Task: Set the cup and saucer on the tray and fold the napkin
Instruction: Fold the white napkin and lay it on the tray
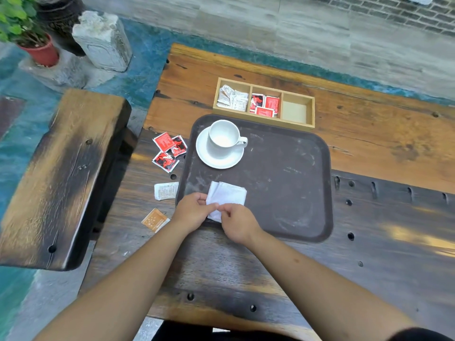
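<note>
A broad wooden table (369,148) fills most of the view, its far planks orange-brown and its near planks dark and dotted with bolt holes; a wooden bench (61,173) stands to its left over a blue-green floor. Beyond, a stone block (103,40) and 1 potted plant (27,28) sit by a grey wall.

On the table lies 1 dark brown tray (283,183), rectangular with rounded corners, its surface scuffed and pale-streaked. Behind it, just beside its far edge, sits a wooden box (264,102) of 3 compartments — white packets in the left, red packets in the middle, the right bare.

At the tray's far left corner stands 1 white saucer (214,159) with 1 white cup (222,139) upright on it, handle pointing right. At the near left edge lies 1 white napkin (227,195), folded into a rough, slightly crumpled square, its near corner reaching the tray's rim.

The left hand (193,212) pinches the napkin's left edge between thumb and fingers; the right hand (237,223) grips its near corner, fingers closed narrow on the cloth.

Left of the tray lie 3 red packets (168,151), 1 white packet (166,191) and 1 orange packet (155,219).
</note>
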Action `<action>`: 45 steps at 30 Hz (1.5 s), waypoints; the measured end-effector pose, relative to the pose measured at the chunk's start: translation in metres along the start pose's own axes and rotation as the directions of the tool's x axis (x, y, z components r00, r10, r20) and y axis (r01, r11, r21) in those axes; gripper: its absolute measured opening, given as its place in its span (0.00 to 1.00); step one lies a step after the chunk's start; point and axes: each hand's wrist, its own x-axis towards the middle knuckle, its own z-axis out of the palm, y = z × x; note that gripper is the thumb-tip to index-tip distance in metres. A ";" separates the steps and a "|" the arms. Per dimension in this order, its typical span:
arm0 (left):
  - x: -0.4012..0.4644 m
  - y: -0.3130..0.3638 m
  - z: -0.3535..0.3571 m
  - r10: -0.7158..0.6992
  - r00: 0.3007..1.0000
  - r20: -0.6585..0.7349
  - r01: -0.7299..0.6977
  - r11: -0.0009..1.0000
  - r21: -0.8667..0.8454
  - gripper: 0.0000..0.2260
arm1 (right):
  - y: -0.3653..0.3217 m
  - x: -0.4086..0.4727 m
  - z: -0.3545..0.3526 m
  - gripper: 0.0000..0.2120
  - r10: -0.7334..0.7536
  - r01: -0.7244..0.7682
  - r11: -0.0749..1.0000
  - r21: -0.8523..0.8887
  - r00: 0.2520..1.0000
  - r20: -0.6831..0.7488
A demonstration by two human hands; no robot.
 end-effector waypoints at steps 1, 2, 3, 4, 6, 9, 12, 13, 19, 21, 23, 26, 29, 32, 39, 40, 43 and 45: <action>0.001 0.000 0.001 -0.009 1.000 0.015 0.009 1.000 -0.002 0.11 | 0.003 0.000 0.000 0.18 -0.005 0.005 1.000 -0.002 1.000 -0.002; 0.001 0.000 0.001 -0.020 0.999 0.028 0.020 1.000 0.006 0.10 | 0.006 0.000 0.000 0.18 -0.003 0.003 1.000 0.004 1.000 -0.013; 0.002 0.000 0.003 -0.028 0.999 0.035 0.027 0.999 0.023 0.10 | 0.009 0.000 -0.002 0.16 0.005 -0.004 1.000 0.018 1.000 -0.028; 0.003 0.000 0.003 -0.026 0.999 0.036 0.024 0.999 0.047 0.11 | 0.011 0.000 -0.004 0.15 0.010 -0.009 1.000 0.027 0.999 -0.048; 0.003 0.001 0.004 -0.002 1.000 0.030 -0.002 0.994 0.108 0.12 | 0.015 0.004 -0.010 0.15 -0.002 0.004 1.000 0.012 0.992 -0.125; 0.002 0.003 0.004 0.048 0.998 0.040 -0.055 0.979 0.198 0.11 | 0.019 0.013 -0.025 0.23 -0.029 0.017 0.998 -0.053 0.970 -0.242; 0.001 0.006 0.001 0.097 0.993 0.065 -0.111 0.957 0.269 0.11 | 0.022 0.028 -0.042 0.28 0.012 -0.022 0.997 -0.076 0.990 -0.138; 0.001 0.007 0.000 0.108 0.991 0.074 -0.124 0.954 0.274 0.11 | 0.022 0.034 -0.046 0.26 0.036 -0.041 0.998 -0.052 0.995 -0.096; 0.001 0.009 0.000 0.122 0.989 0.081 -0.139 0.958 0.250 0.11 | 0.019 0.046 -0.057 0.12 0.143 -0.132 0.914 0.384 0.990 0.001; 0.001 0.008 0.001 0.107 0.993 0.051 -0.115 0.973 0.198 0.10 | 0.020 0.043 -0.059 0.12 0.146 -0.139 0.885 0.444 0.989 0.020; 0.000 0.008 0.003 0.078 0.997 -0.016 -0.075 0.989 0.124 0.09 | 0.021 0.038 -0.061 0.12 0.149 -0.142 0.837 0.528 0.988 0.031; -0.004 0.013 0.006 -0.010 0.994 -0.105 0.008 1.000 -0.022 0.15 | 0.026 0.026 -0.064 0.10 0.168 -0.158 0.735 0.659 0.985 0.049; -0.010 0.021 0.013 -0.122 0.992 -0.040 0.108 0.962 -0.250 0.17 | 0.033 0.012 -0.065 0.10 0.160 -0.185 0.570 0.801 0.981 0.113; -0.019 0.032 0.020 -0.133 0.977 0.166 0.189 0.902 -0.389 0.17 | 0.042 -0.003 -0.066 0.15 0.111 -0.188 0.409 0.893 0.981 0.156; -0.027 0.057 0.040 -0.048 0.940 0.337 0.202 0.875 -0.440 0.16 | 0.071 -0.031 -0.075 0.17 0.044 -0.180 0.297 0.938 0.984 0.175; -0.027 0.061 0.043 -0.031 0.942 0.334 0.184 0.880 -0.438 0.15 | 0.075 -0.034 -0.077 0.18 0.046 -0.173 0.314 0.933 0.985 0.167; -0.025 0.075 0.051 0.007 0.948 0.318 0.128 0.907 -0.402 0.13 | 0.084 -0.040 -0.087 0.18 0.081 -0.165 0.385 0.908 0.986 0.145; -0.021 0.085 0.056 0.029 0.945 0.326 0.100 0.923 -0.371 0.11 | 0.088 -0.040 -0.097 0.17 0.097 -0.166 0.431 0.887 0.986 0.138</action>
